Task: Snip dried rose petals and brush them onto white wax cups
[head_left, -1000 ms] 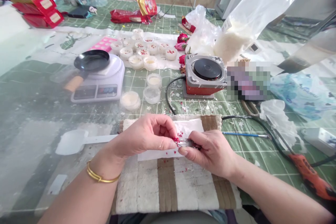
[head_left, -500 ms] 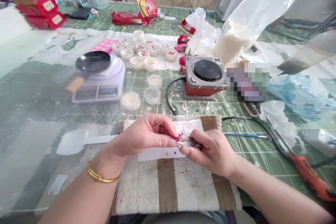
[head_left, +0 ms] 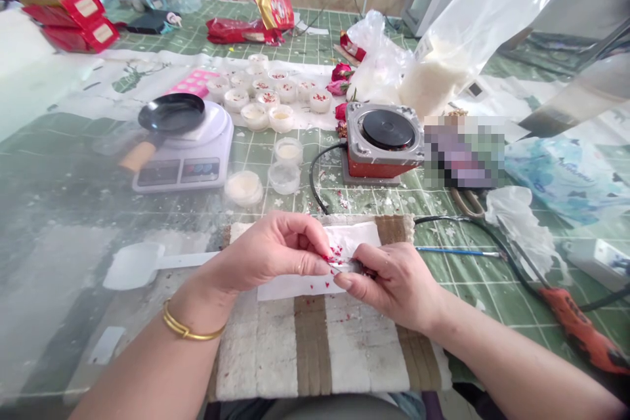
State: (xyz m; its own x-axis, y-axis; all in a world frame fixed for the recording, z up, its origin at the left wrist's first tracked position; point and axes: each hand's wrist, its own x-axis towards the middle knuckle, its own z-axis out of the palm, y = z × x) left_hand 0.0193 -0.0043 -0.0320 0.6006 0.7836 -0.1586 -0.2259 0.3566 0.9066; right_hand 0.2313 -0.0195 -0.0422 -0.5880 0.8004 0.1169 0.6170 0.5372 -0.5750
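Note:
My left hand [head_left: 275,254] pinches small red petal bits between thumb and fingers, over a white paper sheet [head_left: 315,282] strewn with red crumbs. My right hand [head_left: 391,282] is closed on a thin metal tool, probably tweezers [head_left: 344,266], whose tip meets the left fingertips. Both hands rest above a striped beige and brown cloth mat [head_left: 319,348] at the table's front. A gold bangle [head_left: 189,331] circles my left wrist.
A white scoop [head_left: 135,266] lies left of the mat. Behind stand a scale with a black pan [head_left: 172,115], several small filled cups [head_left: 268,98], a small hot plate [head_left: 384,138], plastic bags [head_left: 443,59], and an orange-handled tool [head_left: 575,328] with cord at right.
The hands stay together over the paper with only slight finger shifts; nothing else has moved.

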